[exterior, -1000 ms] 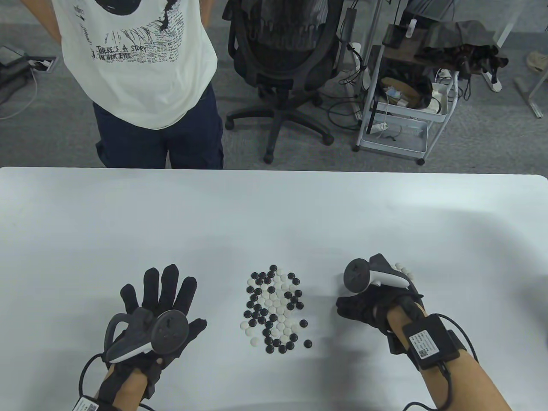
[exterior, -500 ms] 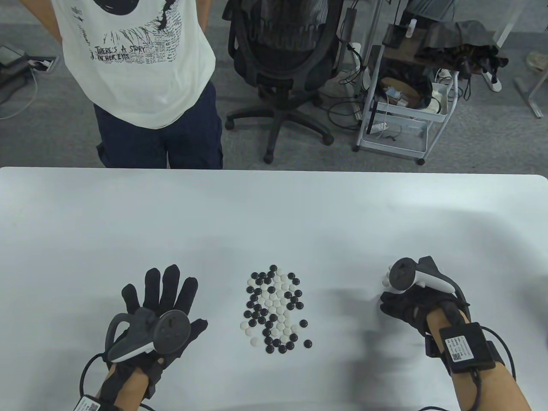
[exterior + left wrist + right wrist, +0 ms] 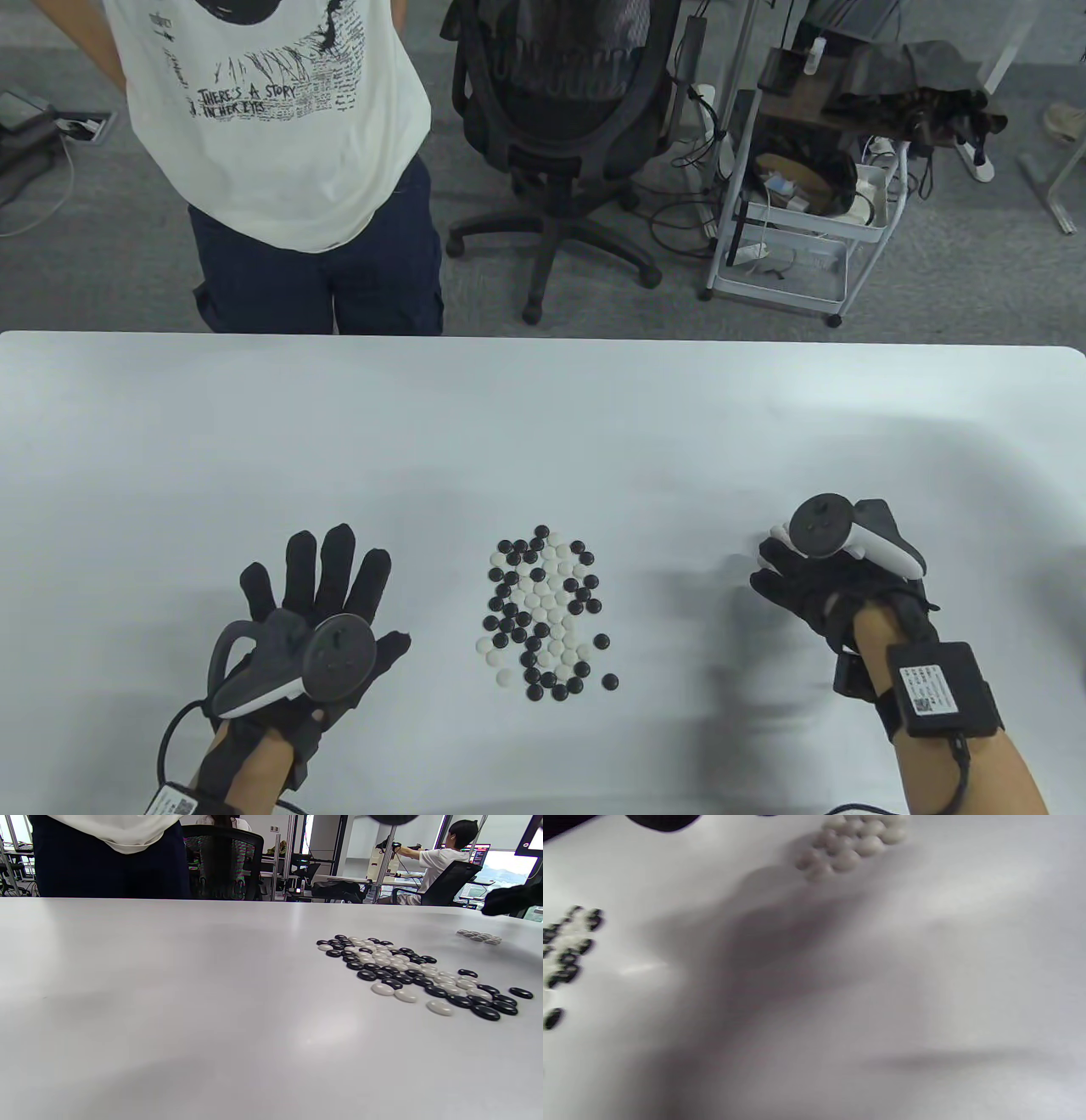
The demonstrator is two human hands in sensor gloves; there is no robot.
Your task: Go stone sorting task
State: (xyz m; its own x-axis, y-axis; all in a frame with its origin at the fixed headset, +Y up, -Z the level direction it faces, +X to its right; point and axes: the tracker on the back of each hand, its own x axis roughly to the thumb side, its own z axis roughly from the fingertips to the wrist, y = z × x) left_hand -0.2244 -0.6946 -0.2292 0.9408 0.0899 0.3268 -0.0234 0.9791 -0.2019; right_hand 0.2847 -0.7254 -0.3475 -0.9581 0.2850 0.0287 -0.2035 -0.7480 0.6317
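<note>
A mixed pile of black and white Go stones (image 3: 547, 615) lies on the white table (image 3: 543, 424) between my hands; it also shows in the left wrist view (image 3: 415, 971) and, blurred, at the left edge of the right wrist view (image 3: 568, 942). A small group of white stones (image 3: 477, 936) lies apart to the right, also seen in the right wrist view (image 3: 850, 846). My left hand (image 3: 373, 594) rests flat, fingers spread, left of the pile, holding nothing. My right hand (image 3: 768, 573) hovers over the white group, fingers curled; its grip is hidden.
A person in a white T-shirt (image 3: 280, 170) stands at the table's far edge. Behind it are a black office chair (image 3: 560, 127) and a white cart (image 3: 806, 212). The table's far edge (image 3: 543, 336) runs across the view.
My right hand has moved right, from beside the mixed pile to over the small white group. The left hand and the mixed pile have not moved.
</note>
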